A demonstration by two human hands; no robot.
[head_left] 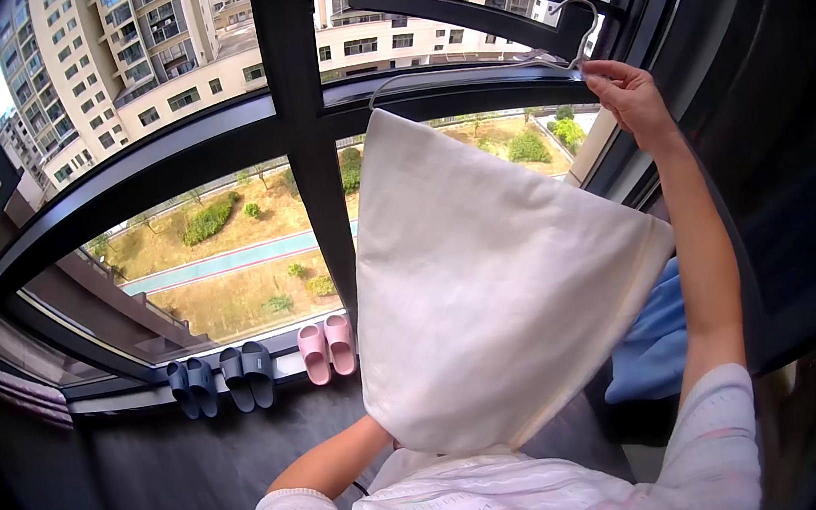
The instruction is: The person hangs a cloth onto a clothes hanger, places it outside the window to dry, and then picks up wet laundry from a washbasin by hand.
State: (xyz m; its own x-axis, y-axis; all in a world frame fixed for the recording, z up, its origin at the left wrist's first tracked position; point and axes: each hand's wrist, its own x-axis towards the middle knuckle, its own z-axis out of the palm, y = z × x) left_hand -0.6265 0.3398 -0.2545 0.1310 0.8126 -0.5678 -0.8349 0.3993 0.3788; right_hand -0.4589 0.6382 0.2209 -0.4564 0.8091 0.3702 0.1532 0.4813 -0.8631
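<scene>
A thin pale hanger (586,30) with a curved hook is pinched near its neck by the fingers of my right hand (630,101), at the upper right. The hanger's far end reaches left to the top corner of a white cloth (501,275), which spreads broadly across the middle of the view. Behind the lower left part of this cloth goes my left forearm, and my left hand is hidden there, so its fingers cannot be seen.
Dark window frames (305,166) cross the view ahead. Pink slippers (327,351) and two pairs of dark slippers (248,376) stand along the sill at lower left. Blue fabric (651,338) hangs at the right, beside my right arm.
</scene>
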